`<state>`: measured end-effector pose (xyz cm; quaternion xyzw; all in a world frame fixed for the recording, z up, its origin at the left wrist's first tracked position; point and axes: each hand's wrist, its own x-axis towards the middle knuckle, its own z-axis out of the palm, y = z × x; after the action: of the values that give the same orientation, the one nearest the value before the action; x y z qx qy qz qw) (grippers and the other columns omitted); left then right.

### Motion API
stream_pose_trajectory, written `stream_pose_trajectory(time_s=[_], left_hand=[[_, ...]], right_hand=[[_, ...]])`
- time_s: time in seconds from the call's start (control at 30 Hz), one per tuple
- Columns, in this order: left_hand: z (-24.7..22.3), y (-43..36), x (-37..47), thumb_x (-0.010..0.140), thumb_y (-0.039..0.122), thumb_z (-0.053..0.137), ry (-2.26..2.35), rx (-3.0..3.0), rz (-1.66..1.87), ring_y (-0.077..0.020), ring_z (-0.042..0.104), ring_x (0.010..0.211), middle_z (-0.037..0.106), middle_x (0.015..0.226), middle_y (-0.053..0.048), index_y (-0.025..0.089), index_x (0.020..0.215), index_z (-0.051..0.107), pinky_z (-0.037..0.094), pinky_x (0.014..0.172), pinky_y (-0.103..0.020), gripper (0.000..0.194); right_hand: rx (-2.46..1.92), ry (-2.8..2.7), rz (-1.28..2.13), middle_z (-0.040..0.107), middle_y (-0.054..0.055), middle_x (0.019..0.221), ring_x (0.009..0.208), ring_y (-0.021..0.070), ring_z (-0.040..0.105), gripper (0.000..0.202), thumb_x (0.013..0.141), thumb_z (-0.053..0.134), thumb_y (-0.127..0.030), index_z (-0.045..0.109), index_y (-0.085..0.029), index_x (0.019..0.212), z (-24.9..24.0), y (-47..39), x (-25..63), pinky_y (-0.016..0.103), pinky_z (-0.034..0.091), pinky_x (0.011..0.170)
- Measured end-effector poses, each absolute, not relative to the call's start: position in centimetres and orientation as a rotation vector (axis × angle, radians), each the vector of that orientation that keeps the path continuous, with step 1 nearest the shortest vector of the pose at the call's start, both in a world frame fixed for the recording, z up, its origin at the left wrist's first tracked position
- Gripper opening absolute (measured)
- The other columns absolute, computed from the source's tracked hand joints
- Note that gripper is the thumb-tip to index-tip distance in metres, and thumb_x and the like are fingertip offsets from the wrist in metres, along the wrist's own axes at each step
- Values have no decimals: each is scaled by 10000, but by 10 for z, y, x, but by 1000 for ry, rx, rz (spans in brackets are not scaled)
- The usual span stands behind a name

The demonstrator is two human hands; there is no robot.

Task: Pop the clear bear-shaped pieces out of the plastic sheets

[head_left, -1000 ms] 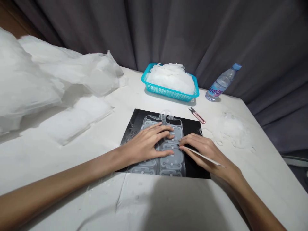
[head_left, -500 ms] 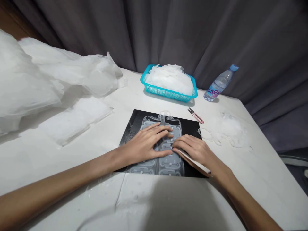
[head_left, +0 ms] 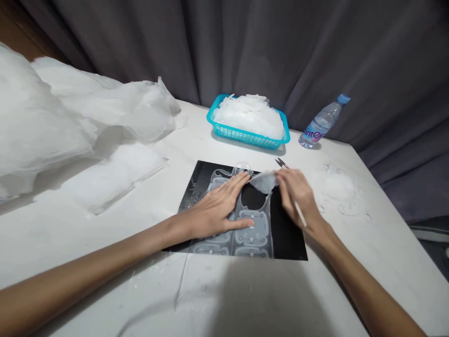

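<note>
A translucent moulded sheet (head_left: 253,228) of rounded rectangular pads lies on a black board (head_left: 290,243). My left hand (head_left: 219,206) rests flat on the sheet, fingers stretched forward and thumb out to the right. Pinched in my right hand (head_left: 298,192) is the edge of one pad (head_left: 263,182), lifted and tilted above the board. Where that pad was, a dark opening shows in the sheet. A thin white stick (head_left: 300,213) is also tucked in my right hand, along the palm. Thread snips (head_left: 281,163) lie just behind this hand, partly hidden by it.
Behind the board stands a turquoise basket (head_left: 249,135) heaped with whitish translucent pieces. A water bottle (head_left: 321,124) is at its right. Clear scraps (head_left: 340,189) lie on the right of the table. Large plastic bags (head_left: 115,105) and a stacked packet (head_left: 115,178) fill the left.
My right hand has moved up and to the right, peeling a pad out of the sheet and uncovering the black board. My left fingers have drawn closer together on the sheet.
</note>
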<state>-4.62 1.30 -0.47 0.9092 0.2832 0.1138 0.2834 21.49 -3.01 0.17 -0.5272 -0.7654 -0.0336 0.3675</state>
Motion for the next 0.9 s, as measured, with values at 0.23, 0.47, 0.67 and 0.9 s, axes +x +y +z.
stream_pose_trajectory(time_s=[0.23,0.47,0.67,0.9], left_hand=[[3,11,-54,958,702,594,830,2289,498,-360,448,1468,442,1603,-171,220,1551,400,432,1184,-531,788],[3,21,-53,1094,623,328,921,1994,589,-253,653,1083,754,1082,-50,258,1143,750,510,1013,-446,560],[2,21,-50,933,577,724,821,2123,575,-255,620,1004,759,976,-39,239,1147,737,483,891,-380,400],[-1,11,-49,867,677,743,864,2298,566,-271,559,1036,645,1038,-44,199,1030,652,426,942,-399,514]], right_hand=[[-1496,-1625,256,758,95,1047,1009,273,702,216,1020,590,-337,762,-209,1042,29,-22,230,433,549,920],[-1090,-2007,950,654,70,1126,993,193,660,317,1078,529,-419,766,-292,1247,47,-68,184,350,568,901],[-1297,-1808,546,598,90,1191,1198,246,584,506,1129,317,-467,780,-263,1139,27,-47,205,482,439,1135],[-1320,-2185,559,660,100,1197,1144,270,583,250,1097,487,-320,685,-236,1227,5,-35,187,454,477,1021]])
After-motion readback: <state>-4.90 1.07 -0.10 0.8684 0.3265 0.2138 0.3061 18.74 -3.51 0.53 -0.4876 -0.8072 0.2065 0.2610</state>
